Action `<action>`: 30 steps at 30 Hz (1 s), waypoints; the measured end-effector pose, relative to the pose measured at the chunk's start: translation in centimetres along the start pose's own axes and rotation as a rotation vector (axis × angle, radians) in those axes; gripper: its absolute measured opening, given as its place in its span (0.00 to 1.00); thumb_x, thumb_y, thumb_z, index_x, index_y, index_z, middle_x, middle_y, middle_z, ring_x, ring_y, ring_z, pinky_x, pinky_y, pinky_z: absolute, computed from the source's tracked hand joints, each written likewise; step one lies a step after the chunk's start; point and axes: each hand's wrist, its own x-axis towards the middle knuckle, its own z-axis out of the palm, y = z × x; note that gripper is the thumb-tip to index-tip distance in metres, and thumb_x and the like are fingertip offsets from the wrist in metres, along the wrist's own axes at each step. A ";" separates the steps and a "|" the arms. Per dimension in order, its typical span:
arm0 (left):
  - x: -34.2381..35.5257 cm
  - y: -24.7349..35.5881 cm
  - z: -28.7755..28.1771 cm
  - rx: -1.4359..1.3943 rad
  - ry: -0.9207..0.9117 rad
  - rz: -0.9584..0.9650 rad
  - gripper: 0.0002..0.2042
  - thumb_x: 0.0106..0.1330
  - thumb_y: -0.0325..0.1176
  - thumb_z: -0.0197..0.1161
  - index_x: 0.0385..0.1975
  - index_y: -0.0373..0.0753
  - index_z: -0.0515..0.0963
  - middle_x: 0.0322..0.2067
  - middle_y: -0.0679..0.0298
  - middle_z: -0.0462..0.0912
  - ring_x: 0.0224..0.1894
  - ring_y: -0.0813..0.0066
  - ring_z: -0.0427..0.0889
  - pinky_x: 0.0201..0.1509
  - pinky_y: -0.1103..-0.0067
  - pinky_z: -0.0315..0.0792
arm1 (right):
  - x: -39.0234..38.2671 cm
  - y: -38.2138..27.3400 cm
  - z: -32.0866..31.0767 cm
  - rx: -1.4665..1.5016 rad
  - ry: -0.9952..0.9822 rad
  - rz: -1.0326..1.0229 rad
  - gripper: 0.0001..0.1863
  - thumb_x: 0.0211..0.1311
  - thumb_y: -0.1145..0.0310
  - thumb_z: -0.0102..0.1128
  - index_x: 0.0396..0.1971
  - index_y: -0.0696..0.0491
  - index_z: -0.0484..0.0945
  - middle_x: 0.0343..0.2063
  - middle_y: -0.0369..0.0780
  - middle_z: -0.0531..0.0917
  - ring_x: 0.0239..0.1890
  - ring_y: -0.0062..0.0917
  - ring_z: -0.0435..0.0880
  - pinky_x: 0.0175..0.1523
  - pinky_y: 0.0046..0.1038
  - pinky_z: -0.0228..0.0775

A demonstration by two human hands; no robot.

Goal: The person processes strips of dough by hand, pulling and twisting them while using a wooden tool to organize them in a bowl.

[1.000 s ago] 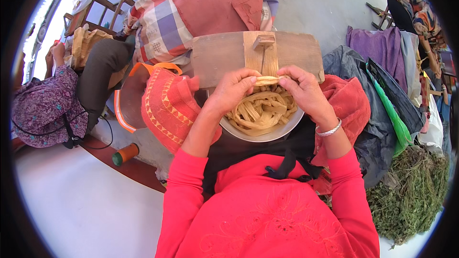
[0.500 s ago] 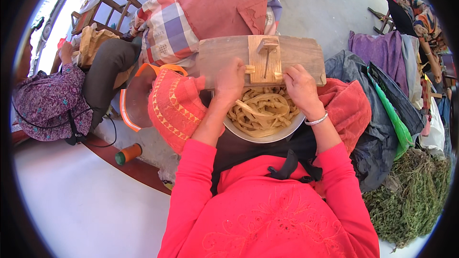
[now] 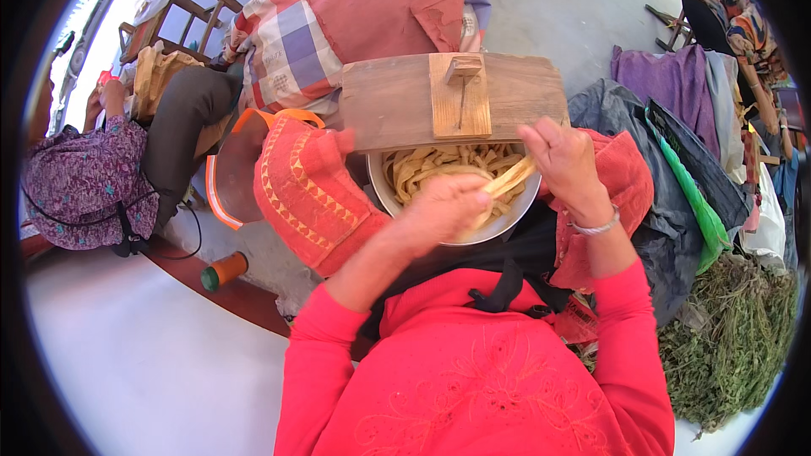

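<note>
My left hand, slightly blurred, is closed on one end of a pale yellow fibrous strip. My right hand grips its other end, higher and to the right. The strip slants across a metal bowl filled with tangled tan strips. Above the bowl lies a wooden board with a paler centre plank, which carries a small block and thin upright metal piece. Red cloths flank the bowl at my lap.
A co-worker in purple patterned clothing is at left, beside an orange-green spool and a wooden chair. A covered bundle lies beyond the board. Purple cloth, tarps and dried plants are right.
My hands have left the board's centre plank. My left hand moved down toward me over the bowl, my right outward to the right, so the strip between them now slants.
</note>
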 end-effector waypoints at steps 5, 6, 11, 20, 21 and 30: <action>-0.9 4.9 -0.5 0.636 0.117 0.319 0.15 0.72 0.38 0.54 0.31 0.33 0.81 0.22 0.71 0.77 0.27 0.88 0.72 0.30 0.86 0.66 | -4.6 -7.7 -4.0 0.646 -0.603 -0.116 0.07 0.60 0.72 0.60 0.23 0.56 0.81 0.16 0.40 0.79 0.19 0.30 0.80 0.26 0.26 0.71; -0.8 4.7 0.2 0.598 0.102 0.312 0.15 0.72 0.38 0.53 0.31 0.33 0.81 0.22 0.72 0.76 0.27 0.88 0.72 0.30 0.86 0.66 | -4.4 -9.9 -5.0 0.848 -0.552 -0.056 0.05 0.60 0.74 0.60 0.28 0.56 0.83 0.17 0.39 0.80 0.20 0.26 0.81 0.27 0.25 0.72; 0.6 -0.4 2.3 -0.003 0.051 0.239 0.13 0.72 0.35 0.51 0.50 0.35 0.74 0.29 0.71 0.76 0.28 0.85 0.70 0.30 0.84 0.66 | -1.7 -7.7 -1.5 0.797 -0.052 0.376 0.12 0.62 0.75 0.57 0.44 0.56 0.83 0.24 0.32 0.81 0.29 0.10 0.76 0.34 0.18 0.72; 4.7 -4.5 0.0 -0.242 0.052 0.025 0.13 0.69 0.29 0.55 0.52 0.40 0.71 0.22 0.75 0.68 0.18 0.90 0.58 0.21 0.89 0.53 | -2.0 -3.0 4.2 0.107 0.187 0.133 0.09 0.54 0.70 0.63 0.36 0.46 0.85 0.24 0.37 0.81 0.28 0.35 0.81 0.29 0.29 0.70; 4.9 -5.0 -0.1 -0.165 0.093 0.052 0.11 0.68 0.29 0.56 0.48 0.40 0.73 0.22 0.74 0.69 0.19 0.89 0.61 0.21 0.87 0.55 | -1.9 -2.9 4.1 0.067 0.191 0.112 0.07 0.53 0.69 0.63 0.33 0.47 0.84 0.22 0.36 0.79 0.27 0.34 0.81 0.29 0.29 0.69; 3.9 -6.5 0.8 1.244 0.543 0.720 0.14 0.58 0.26 0.61 0.45 0.37 0.77 0.35 0.59 0.82 0.33 0.60 0.80 0.35 0.70 0.74 | -6.0 0.8 6.9 0.963 -0.229 0.551 0.13 0.66 0.60 0.58 0.31 0.55 0.82 0.29 0.34 0.81 0.31 0.21 0.80 0.38 0.23 0.70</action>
